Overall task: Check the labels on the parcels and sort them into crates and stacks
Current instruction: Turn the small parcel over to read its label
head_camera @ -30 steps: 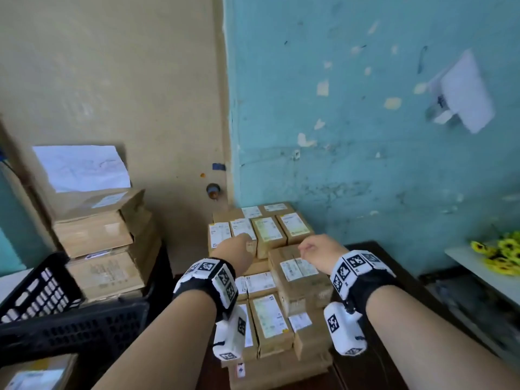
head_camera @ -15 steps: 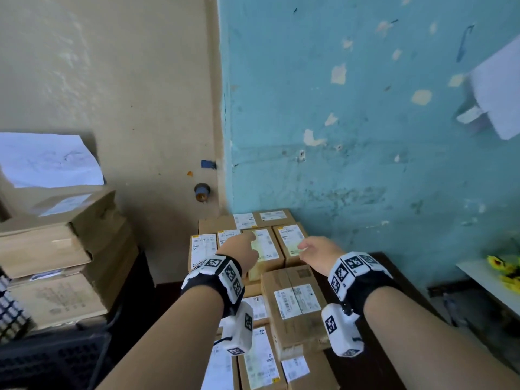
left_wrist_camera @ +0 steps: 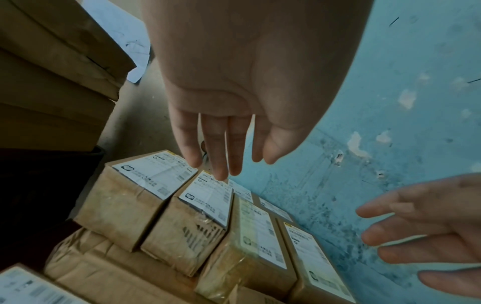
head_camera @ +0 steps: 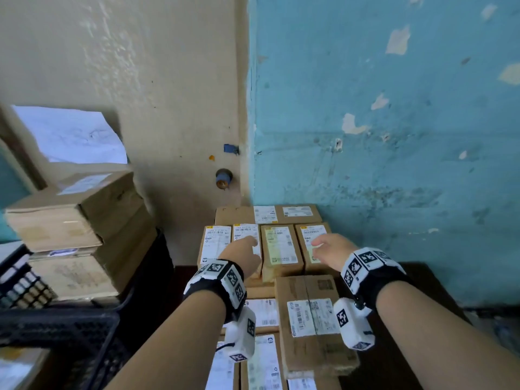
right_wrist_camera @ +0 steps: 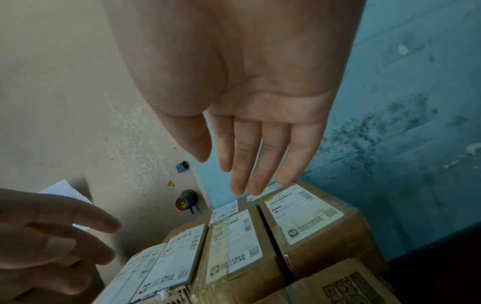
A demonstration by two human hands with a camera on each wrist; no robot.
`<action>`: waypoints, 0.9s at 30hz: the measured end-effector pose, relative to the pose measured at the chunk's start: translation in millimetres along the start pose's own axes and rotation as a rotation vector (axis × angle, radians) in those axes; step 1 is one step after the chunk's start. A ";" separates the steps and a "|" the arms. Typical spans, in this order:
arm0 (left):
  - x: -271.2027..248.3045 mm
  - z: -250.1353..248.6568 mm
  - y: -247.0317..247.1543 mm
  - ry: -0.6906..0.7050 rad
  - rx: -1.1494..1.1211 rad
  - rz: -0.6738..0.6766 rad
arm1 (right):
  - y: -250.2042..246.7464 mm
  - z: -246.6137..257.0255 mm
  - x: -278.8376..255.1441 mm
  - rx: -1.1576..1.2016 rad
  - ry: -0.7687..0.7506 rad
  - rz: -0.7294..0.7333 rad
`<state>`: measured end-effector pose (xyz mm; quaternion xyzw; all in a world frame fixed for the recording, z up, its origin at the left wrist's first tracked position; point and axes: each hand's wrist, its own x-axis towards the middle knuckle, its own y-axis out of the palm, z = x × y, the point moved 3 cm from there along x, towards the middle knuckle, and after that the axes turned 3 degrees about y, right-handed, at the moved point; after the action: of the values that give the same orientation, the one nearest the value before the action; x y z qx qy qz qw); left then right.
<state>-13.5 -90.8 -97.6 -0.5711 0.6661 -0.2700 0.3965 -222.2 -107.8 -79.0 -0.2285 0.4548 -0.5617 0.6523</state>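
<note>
Brown cardboard parcels with white labels are stacked in the wall corner. A back row of four narrow parcels [head_camera: 280,247] stands side by side on the stack. My left hand [head_camera: 247,250] hovers over the second parcel from the left [left_wrist_camera: 208,195], fingers [left_wrist_camera: 218,156] straight and together, holding nothing. My right hand [head_camera: 327,250] hovers over the rightmost parcel [right_wrist_camera: 302,214], fingers [right_wrist_camera: 247,164] straight, also holding nothing. Each wrist view shows the other hand, the right hand [left_wrist_camera: 416,226] and the left hand [right_wrist_camera: 52,236], with spread fingers. Whether the fingertips touch the labels I cannot tell.
A larger taped parcel [head_camera: 309,322] lies just in front of the row, between my wrists. Big cardboard boxes [head_camera: 76,220] are piled at the left with a paper sheet [head_camera: 70,133] behind them. A black plastic crate [head_camera: 56,336] sits at the lower left. Blue wall [head_camera: 394,164] on the right.
Both hands have reached forward from the nearer parcels to the back row of narrow parcels. The view has moved closer to the corner.
</note>
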 end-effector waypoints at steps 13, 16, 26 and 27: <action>3.6 -20.6 62.7 -0.125 -0.105 -0.017 | 3.7 -58.5 21.4 -0.078 0.023 0.092; -3.0 -18.2 89.1 -0.164 -0.164 0.012 | 16.0 -80.0 22.0 -0.114 0.054 0.120; -29.6 -0.9 150.4 -0.304 -0.218 0.076 | 78.5 -122.5 12.5 0.066 0.243 0.151; -32.1 2.9 156.0 -0.322 -0.223 0.092 | 86.4 -124.9 10.7 0.082 0.260 0.173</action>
<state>-95.3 -27.7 -218.9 -0.6163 0.6452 -0.0815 0.4441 -283.4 -68.4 -212.8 -0.0872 0.5301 -0.5464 0.6425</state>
